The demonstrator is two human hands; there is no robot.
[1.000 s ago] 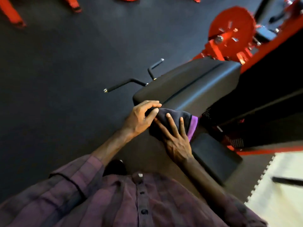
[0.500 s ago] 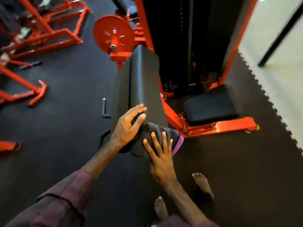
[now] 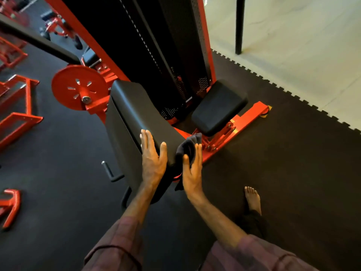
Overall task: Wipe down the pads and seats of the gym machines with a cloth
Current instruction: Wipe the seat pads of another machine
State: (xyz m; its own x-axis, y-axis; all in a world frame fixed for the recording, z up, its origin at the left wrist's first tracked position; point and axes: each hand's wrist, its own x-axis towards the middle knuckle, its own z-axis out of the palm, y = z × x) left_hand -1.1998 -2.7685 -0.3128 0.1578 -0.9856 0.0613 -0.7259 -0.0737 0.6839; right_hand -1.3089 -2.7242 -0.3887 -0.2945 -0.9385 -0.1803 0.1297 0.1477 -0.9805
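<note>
Far to my left, red steel frames [image 3: 18,118] of other machines stand on the dark rubber floor [image 3: 64,192]. Nearer in, a round red disc [image 3: 79,88] with a silver bolt at its hub is fixed to the machine just beside the far end of the long black pad [image 3: 140,116]. A short black handle [image 3: 107,169] sticks out low on the left side of that pad.

My left hand [image 3: 153,163] lies flat on the near end of the pad, its fingers [image 3: 145,139] straight and together, pointing away from me, the thumb spread along the pad's top edge. It holds nothing; it only presses on the upholstery.

Just to the right, my right hand [image 3: 192,171] holds the dark cloth [image 3: 188,147] against the pad's right edge. The thumb is folded in over the cloth and the fingers [image 3: 198,153] run up behind it, so the cloth is pinched between them. Part of the cloth bunches up above my fingertips, and a strip hangs down below my palm.

Beyond the cloth sits the smaller black seat [image 3: 218,106], on a red base rail [image 3: 248,114] that runs out across the floor. Behind both rises the black weight stack housing [image 3: 156,45] in its red frame.

Further right, my bare foot [image 3: 253,199] stands on the rubber mat, whose toothed edge meets the pale floor [image 3: 293,36], where a black post [image 3: 239,24] stands.
</note>
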